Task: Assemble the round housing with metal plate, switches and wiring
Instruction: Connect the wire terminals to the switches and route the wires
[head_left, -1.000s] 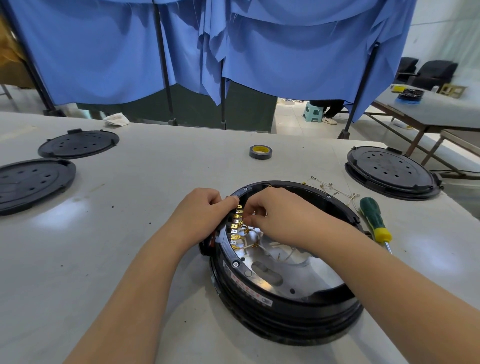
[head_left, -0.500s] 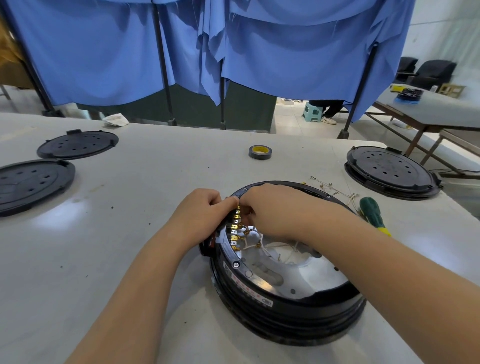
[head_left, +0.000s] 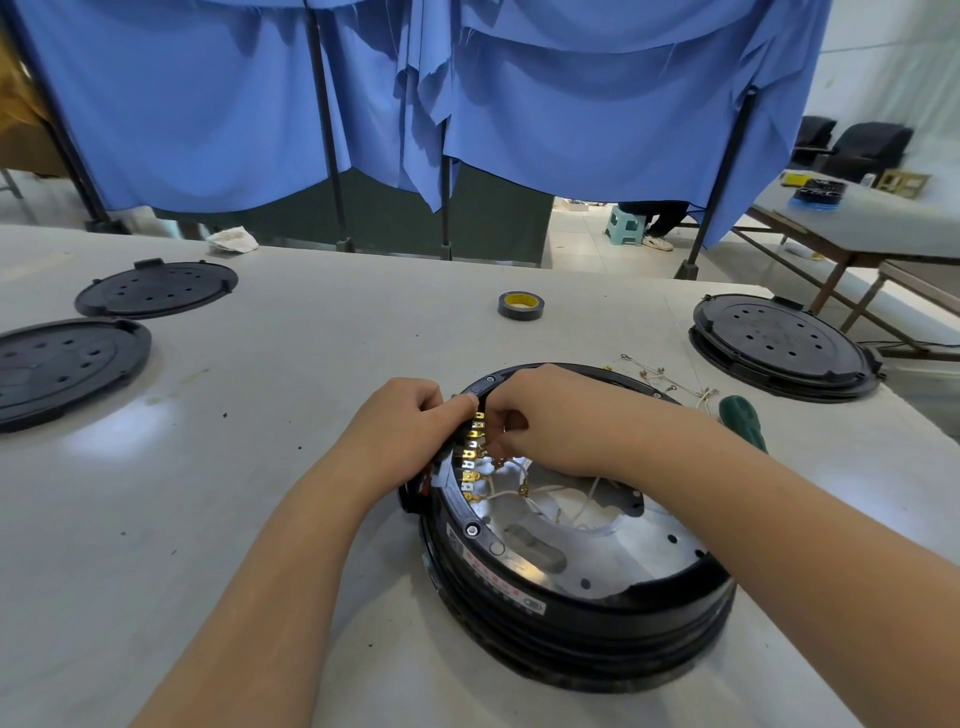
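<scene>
Housing (head_left: 576, 597) is set on the table (head_left: 322, 364), near edge. Its left rim is gripped by the left hand (head_left: 400, 431). Right hand (head_left: 550, 415) is curled over the brass terminals (head_left: 474, 457); whether anything is pinched cannot be told. Wires (head_left: 524, 486) lie on the plate (head_left: 623, 551).

Left hand (head_left: 402, 431): fingers curled, knuckles up, thumb extended rightward, tip touching right hand. Grip contents hidden. Left forearm bare, entering from lower left, angled up-right.
Right hand (head_left: 550, 415): back of hand up, fingers curled down and leftward toward left thumb; whether pinching anything cannot be told. Right forearm bare, entering from lower right.
</scene>
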